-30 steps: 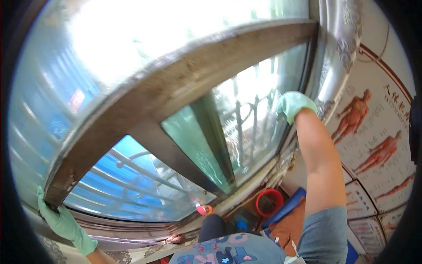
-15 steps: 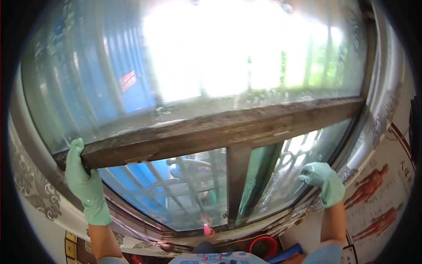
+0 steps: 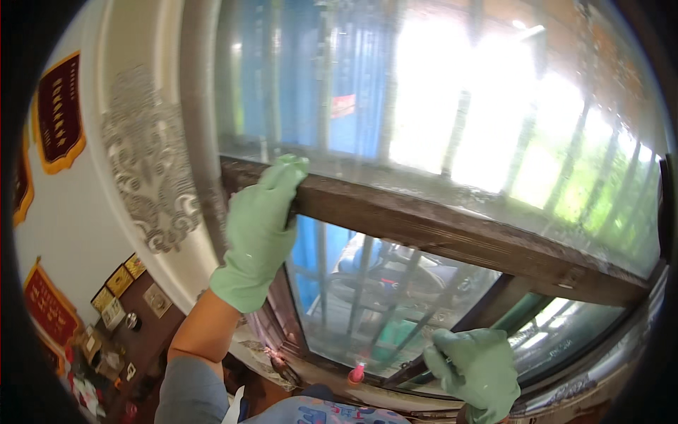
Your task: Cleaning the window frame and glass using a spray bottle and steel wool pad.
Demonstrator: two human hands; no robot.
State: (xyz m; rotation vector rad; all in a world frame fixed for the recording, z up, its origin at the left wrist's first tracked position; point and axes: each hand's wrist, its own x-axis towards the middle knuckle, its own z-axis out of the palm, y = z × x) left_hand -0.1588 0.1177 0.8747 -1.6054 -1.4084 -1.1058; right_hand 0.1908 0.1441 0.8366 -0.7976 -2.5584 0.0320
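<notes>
A large window fills the view, with dusty glass point(image 3: 424, 106) above a dark brown wooden crossbar point(image 3: 438, 230). My left hand point(image 3: 261, 233), in a pale green glove, grips the left end of that crossbar where it meets the frame. My right hand point(image 3: 477, 371), also gloved in green, rests on the lower pane point(image 3: 367, 304) near the bottom frame, fingers curled. I cannot tell whether it holds anything. A small pink object point(image 3: 357, 373) sits on the sill between my hands.
Metal security bars point(image 3: 353, 283) and a parked scooter show through the glass. On the left wall hang dark red pennants point(image 3: 60, 113) and a grey patterned curtain edge point(image 3: 152, 177). A brown cabinet with small items point(image 3: 120, 318) stands below left.
The view has swung left. My left hand moved up along the frame to the crossbar's left end. My right hand dropped from the right frame to the lower pane.
</notes>
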